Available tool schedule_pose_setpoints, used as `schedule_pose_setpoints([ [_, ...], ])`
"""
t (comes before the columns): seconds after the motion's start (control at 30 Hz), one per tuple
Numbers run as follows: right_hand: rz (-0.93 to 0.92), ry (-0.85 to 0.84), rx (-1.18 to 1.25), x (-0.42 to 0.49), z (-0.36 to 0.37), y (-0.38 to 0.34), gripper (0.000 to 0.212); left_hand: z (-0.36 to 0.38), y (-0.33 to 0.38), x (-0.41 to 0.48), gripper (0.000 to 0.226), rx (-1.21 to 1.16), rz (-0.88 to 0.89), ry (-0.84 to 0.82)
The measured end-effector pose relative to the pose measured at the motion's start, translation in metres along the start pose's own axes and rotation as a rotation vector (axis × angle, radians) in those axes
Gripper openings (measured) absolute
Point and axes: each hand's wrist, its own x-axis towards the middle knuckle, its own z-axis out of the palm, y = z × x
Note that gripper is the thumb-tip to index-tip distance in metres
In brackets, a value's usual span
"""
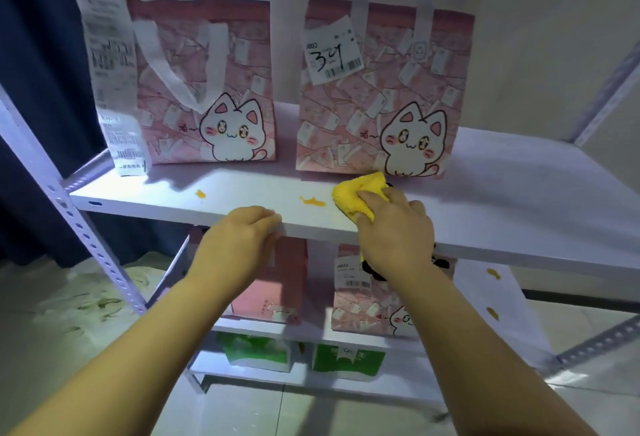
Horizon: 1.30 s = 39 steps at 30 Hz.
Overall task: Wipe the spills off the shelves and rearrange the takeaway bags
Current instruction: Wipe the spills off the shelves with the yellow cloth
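Left hand (239,238): fingers curled over front edge of top shelf (519,227), gripping it.
Right hand (394,227): closed round yellow cloth (356,193), pressing it on top shelf.
Spills (311,201): four, orange; two on top shelf left of cloth, two on middle shelf (467,297).
Pink bags (381,96): four; two on top shelf, two on middle shelf.
Green bags (346,359): two, lowest shelf.
Open room: bare top shelf right of bags.
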Motion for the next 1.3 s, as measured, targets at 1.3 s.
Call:
schedule_pose_setpoints([
  [1.3, -0.417, -0.123, -0.014, 0.022, 0.052, -0.21, 0.039, -0.043, -0.163, -0.032, 0.016, 0.053, -0.248, 0.088],
])
